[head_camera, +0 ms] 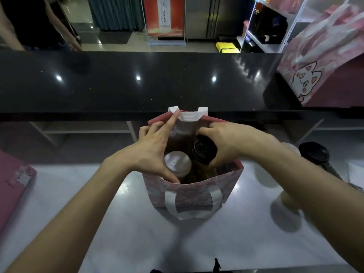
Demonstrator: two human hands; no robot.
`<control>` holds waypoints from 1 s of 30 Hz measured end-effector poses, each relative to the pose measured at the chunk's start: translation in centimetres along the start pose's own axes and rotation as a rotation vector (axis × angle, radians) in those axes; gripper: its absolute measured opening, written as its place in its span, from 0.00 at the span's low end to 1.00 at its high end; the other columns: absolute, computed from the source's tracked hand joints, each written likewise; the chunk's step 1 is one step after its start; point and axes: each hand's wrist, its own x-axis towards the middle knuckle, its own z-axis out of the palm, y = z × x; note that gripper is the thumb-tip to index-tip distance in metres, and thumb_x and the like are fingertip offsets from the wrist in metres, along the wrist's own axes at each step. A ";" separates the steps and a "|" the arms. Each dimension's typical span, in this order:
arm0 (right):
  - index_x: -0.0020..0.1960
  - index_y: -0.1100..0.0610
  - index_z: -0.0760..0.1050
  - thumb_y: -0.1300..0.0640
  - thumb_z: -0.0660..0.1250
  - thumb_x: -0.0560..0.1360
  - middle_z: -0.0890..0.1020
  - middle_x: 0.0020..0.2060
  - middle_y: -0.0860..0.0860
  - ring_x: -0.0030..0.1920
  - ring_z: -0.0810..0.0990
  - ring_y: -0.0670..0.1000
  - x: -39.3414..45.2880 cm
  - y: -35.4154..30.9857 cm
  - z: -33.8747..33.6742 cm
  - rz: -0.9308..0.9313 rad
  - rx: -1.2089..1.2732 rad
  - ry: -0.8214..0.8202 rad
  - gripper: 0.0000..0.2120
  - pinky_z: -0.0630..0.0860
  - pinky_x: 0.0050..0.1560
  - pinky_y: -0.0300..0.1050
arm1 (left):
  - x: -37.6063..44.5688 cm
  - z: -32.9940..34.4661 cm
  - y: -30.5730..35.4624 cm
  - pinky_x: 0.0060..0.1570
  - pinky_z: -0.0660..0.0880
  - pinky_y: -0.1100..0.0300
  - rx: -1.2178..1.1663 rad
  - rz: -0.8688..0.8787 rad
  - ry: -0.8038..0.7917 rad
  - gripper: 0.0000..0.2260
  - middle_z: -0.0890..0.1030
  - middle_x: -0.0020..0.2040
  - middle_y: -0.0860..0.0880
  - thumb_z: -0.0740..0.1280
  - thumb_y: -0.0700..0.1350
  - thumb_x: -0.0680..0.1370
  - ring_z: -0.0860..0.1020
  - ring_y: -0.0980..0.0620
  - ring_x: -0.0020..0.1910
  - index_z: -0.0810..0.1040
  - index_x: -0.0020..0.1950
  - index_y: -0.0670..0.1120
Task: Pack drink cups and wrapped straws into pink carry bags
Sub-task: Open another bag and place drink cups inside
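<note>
Two cups stand in one pink bag on the counter: the white-lidded cup beside the spread left grip (fingers holding the rim apart), the black-lidded cup clasped by the right grip, two more cups blurred behind that forearm.

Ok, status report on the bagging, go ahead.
Left hand spreads pink bag open. Right hand grips black-lidded cup, lowering beside white-lidded cup. Nothing blocking.

Pink carry bag upright on pale worktop, mouth open. Left hand spreads the rim: fingers on far edge, thumb at near edge. White-lidded cup inside, just beside the thumb. Right hand grips black-lidded cup inside the bag.
</note>
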 end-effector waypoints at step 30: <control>0.75 0.47 0.75 0.32 0.79 0.70 0.82 0.60 0.49 0.55 0.82 0.53 2.1 -1.9 3.3 -0.081 -0.107 -0.200 0.39 0.84 0.57 0.51 | 0.1 0.9 0.4 0.72 0.66 0.35 0.018 0.031 0.035 0.76 0.52 0.75 0.71 0.85 0.72 0.51 0.52 0.47 0.77 0.30 0.81 0.75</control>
